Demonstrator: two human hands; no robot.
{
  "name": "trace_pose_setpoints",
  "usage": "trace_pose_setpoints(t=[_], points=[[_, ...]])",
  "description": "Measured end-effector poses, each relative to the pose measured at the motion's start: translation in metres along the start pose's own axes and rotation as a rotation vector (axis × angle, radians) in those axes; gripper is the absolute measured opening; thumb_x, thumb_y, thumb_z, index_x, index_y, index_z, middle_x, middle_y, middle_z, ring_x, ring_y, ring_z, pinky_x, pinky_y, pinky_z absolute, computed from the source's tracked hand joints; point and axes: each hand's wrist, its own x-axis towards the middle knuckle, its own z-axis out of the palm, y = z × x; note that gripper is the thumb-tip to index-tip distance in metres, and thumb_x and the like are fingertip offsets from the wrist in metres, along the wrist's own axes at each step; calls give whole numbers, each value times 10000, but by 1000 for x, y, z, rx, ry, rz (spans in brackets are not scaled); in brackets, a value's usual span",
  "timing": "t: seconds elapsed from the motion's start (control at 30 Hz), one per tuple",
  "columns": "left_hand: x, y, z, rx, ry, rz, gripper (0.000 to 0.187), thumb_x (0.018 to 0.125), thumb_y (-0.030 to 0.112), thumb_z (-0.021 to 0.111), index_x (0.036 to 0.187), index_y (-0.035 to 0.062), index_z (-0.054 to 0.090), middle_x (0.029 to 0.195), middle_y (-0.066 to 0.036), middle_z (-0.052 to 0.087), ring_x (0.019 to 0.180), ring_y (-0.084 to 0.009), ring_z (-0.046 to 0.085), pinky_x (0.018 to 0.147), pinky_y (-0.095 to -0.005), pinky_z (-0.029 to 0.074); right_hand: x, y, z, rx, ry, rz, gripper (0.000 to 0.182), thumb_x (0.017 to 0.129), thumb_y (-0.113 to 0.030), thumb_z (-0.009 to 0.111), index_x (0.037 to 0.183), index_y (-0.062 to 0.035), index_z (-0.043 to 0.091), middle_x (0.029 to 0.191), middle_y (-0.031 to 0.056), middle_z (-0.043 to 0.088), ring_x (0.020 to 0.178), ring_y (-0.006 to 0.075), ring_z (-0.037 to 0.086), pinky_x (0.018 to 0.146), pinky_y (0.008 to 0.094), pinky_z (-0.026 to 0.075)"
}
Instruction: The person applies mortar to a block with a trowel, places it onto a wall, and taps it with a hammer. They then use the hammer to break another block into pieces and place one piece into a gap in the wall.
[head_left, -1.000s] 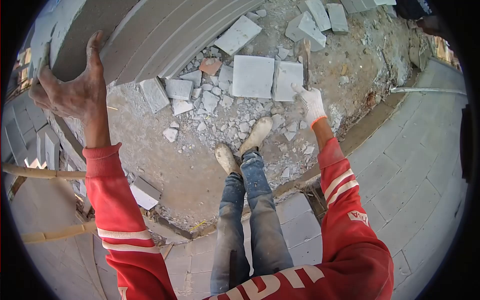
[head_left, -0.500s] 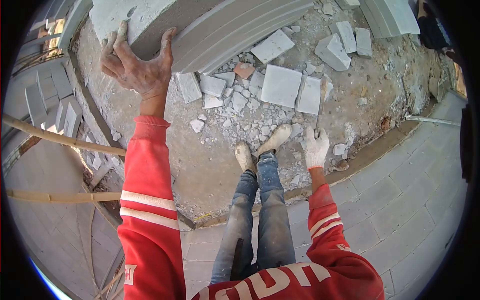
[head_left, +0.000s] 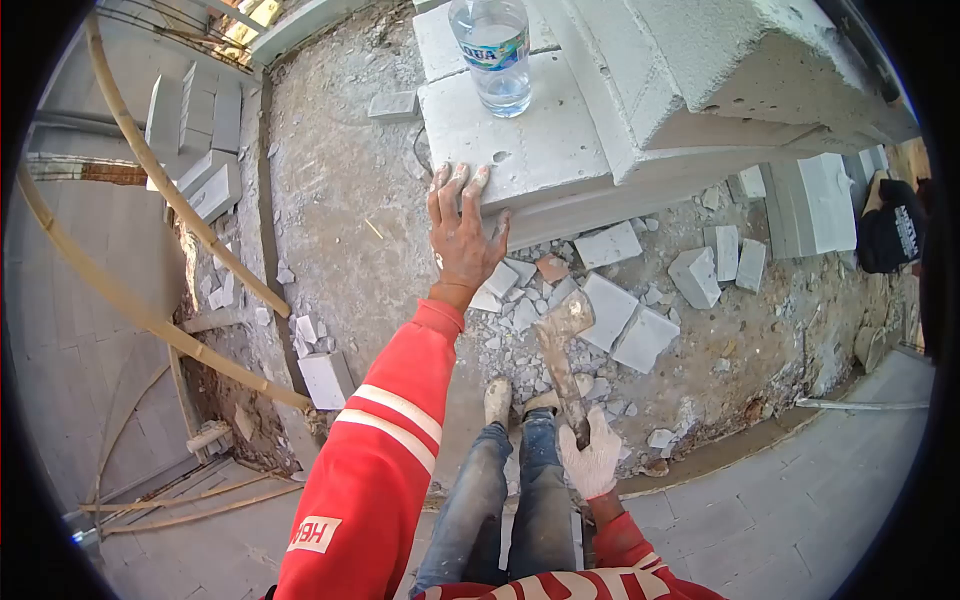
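Note:
My bare left hand (head_left: 463,232) grips the near corner of a pale aerated concrete block (head_left: 560,150), with fingertips on its top edge and the thumb lower at its front face. A clear water bottle (head_left: 495,60) stands upright on this block. My right hand (head_left: 592,455), in a white knit glove, is closed round the dark handle of a dusty hatchet-like tool (head_left: 562,365). The tool's broad flat head (head_left: 566,313) points away from me, over the broken pieces, beside a cut block piece (head_left: 608,308).
Stacked blocks (head_left: 740,60) rise at the upper right. Rubble (head_left: 520,315) lies round my boots (head_left: 498,400). Bamboo poles (head_left: 165,190) cross the left side. Loose block pieces (head_left: 695,277) and a dark bag-like item (head_left: 890,228) are at the right. A low block wall (head_left: 770,500) runs behind me.
The view has shifted left and up, bringing the bottle into sight. My left hand stays on the block, its fingers now closer together. The tool in my right hand now shows its flat side.

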Motion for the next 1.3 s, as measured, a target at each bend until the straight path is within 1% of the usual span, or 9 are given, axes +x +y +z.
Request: trace_pose_setpoints(t=[0.07, 0.3, 0.37, 0.47, 0.77, 0.97, 1.1, 1.17, 1.3], points=[[-1, -2, -8, -52, -34, -25, 651, 788, 202, 777, 1368, 80, 510, 1364, -171, 468, 1362, -404, 389, 1143, -524, 308, 30, -45, -29, 64, 125, -350, 418, 799, -199, 781, 1071, 60, 598, 819, 211, 656, 685, 427, 642, 589, 441, 520], [-8, -21, -59, -389, 83, -189, 452, 851, 182, 710, 1232, 10, 537, 1220, -185, 582, 1182, -386, 564, 1009, -418, 462, 121, -154, -48, -6, 70, -633, 430, 804, -218, 791, 1093, 37, 603, 873, 197, 667, 718, 400, 661, 593, 423, 536], [-15, -21, -72, -869, 276, -843, 447, 911, 232, 689, 1244, -25, 537, 1183, -192, 592, 1121, -358, 581, 989, -391, 453, 133, -190, -33, -63, 77, -632, 405, 817, -240, 779, 1073, 21, 606, 853, 186, 657, 721, 389, 662, 588, 424, 531], [-3, -27, -66, -980, 211, -993, 525, 943, 278, 669, 1313, -56, 502, 1218, -215, 565, 1143, -360, 550, 1016, -404, 414, 155, -232, 6, -80, 129, -565, 405, 818, -243, 763, 1088, 3, 588, 841, 176, 649, 742, 393, 661, 619, 438, 534], [117, -93, -13, -330, -220, -325, 680, 986, 372, 593, 1447, -90, 402, 1405, -294, 436, 1341, -444, 383, 1141, -466, 288, 198, -305, 36, -127, 415, -352, 547, 809, -235, 745, 1260, -1, 543, 1275, 344, 473, 1126, 469, 540, 886, 502, 476], [99, -82, -27, -801, -143, -765, 569, 1046, 344, 510, 1481, -13, 424, 1460, -220, 459, 1308, -306, 499, 1079, -408, 426, 113, -169, 42, 11, 320, -198, 500, 847, -230, 700, 1276, -34, 533, 1261, 340, 508, 1034, 466, 580, 870, 506, 507], [-19, -120, -33, -402, -128, -798, 280, 955, 173, 585, 1108, -50, 661, 878, -96, 691, 736, -199, 611, 702, -353, 508, 58, -1, 58, -154, 251, 372, 523, 839, -264, 695, 1285, -52, 524, 1209, 306, 538, 992, 479, 620, 826, 523, 538], [-98, -125, -33, -217, -304, -602, 248, 924, 156, 616, 1042, -56, 668, 766, -101, 670, 683, -196, 614, 653, -342, 498, 37, 59, 40, -162, 198, 659, 489, 829, -258, 688, 1247, -42, 555, 1182, 280, 557, 986, 465, 634, 842, 514, 538], [-175, -52, 5, -290, -1194, -448, 396, 818, 236, 758, 1106, -14, 650, 870, -199, 698, 796, -336, 687, 743, -419, 535, 14, 199, 41, -278, 159, 807, 418, 822, -252, 667, 1176, -41, 593, 1189, 262, 581, 1015, 458, 635, 861, 510, 536]])
